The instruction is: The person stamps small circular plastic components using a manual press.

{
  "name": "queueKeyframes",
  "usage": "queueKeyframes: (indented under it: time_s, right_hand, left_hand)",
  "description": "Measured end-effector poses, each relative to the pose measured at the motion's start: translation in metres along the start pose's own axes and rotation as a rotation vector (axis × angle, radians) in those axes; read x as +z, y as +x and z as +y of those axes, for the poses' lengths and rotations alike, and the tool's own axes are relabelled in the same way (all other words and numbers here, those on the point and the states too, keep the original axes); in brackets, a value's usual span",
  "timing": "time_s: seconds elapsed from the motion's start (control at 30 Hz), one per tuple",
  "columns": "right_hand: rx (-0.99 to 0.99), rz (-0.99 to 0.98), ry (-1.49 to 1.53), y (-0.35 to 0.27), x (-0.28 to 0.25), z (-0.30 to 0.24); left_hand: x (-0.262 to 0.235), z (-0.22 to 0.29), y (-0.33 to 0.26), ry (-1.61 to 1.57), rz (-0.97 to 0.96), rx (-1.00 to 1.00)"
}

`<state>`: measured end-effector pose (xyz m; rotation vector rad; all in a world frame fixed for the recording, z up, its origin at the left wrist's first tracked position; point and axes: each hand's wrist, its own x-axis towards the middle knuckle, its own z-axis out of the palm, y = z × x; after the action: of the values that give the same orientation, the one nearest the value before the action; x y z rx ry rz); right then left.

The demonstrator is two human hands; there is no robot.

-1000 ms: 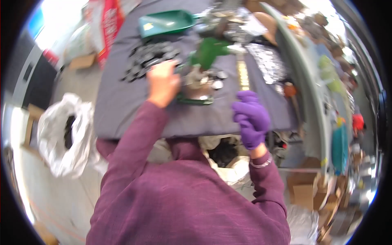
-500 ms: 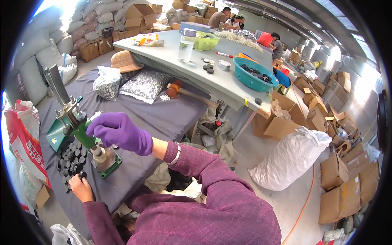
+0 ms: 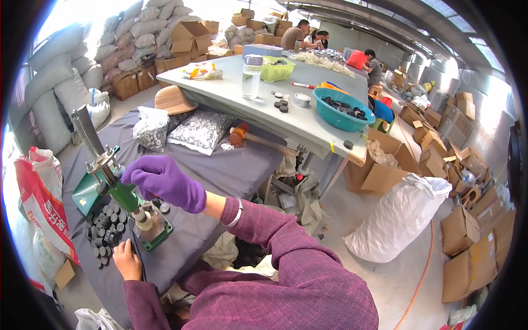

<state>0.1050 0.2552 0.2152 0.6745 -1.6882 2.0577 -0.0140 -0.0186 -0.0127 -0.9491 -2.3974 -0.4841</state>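
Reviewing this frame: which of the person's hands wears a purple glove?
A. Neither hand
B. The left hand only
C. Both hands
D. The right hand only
D. The right hand is in a purple glove by the green hand press, while the left hand is bare beside the pile of dark round caps.

I see warehouse-like hall. Stacked grey sacks [image 3: 66, 66] and cardboard boxes [image 3: 187, 33] against wall, far beyond grip. Long pale desk [image 3: 231, 93] runs away beyond grip, toward right; people [image 3: 308, 37] seated at its far end. Concrete floor [image 3: 385, 275] to right of grip; white sack [image 3: 401, 217] and more brown cartons [image 3: 467, 181] on it. Daylight floods in from right side; slanted roof beams [image 3: 385, 16] overhead.
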Motion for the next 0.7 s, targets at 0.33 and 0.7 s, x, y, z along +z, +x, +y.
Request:
queueKeyframes:
  time_s: [0.33, 0.7]
  right_hand:
    - [-0.003, 0.002, -0.001, 0.001, 0.0, 0.001]
    - [0.015, -0.015, 0.002, 0.003, 0.002, -0.001]
  left_hand:
    - [0.004, -0.001, 0.012, -0.12, 0.065, -0.074]
    - [0.016, -0.018, 0.01, -0.011, 0.036, -0.139]
